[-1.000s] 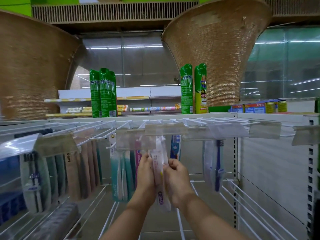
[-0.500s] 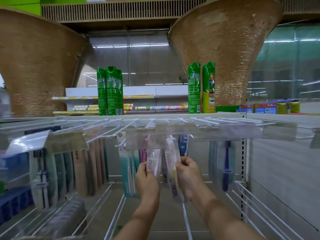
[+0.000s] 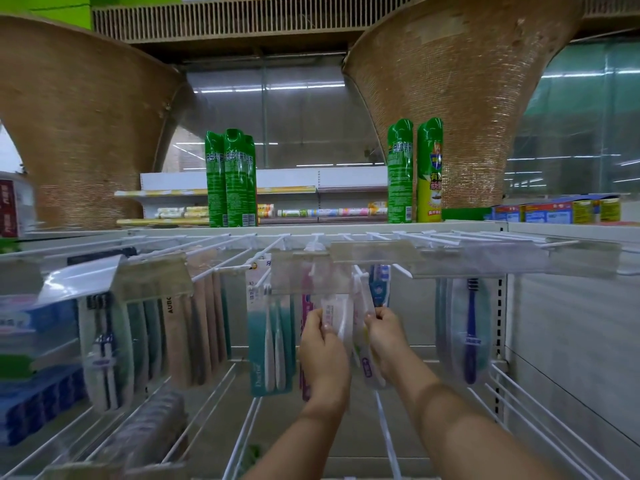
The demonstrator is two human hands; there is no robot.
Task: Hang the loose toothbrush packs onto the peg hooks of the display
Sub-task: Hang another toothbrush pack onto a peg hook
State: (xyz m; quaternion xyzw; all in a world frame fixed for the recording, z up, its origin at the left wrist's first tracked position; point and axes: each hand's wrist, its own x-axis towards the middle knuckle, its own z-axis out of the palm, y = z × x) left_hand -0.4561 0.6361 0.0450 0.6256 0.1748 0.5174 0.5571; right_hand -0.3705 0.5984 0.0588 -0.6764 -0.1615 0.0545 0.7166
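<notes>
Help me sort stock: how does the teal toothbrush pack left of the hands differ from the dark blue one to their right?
The teal pack is a flat rectangular card with white-handled brushes; the dark blue pack is a clear rounded blister showing one dark blue brush. The teal pack hangs close beside the left hand; the dark blue pack hangs well clear of the right hand. Both hang upright from peg hooks.

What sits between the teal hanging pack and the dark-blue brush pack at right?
Head view: the left hand pinching a white pack, the right hand pinching a second pack; a pink pack and a blue pack hang behind.
</notes>
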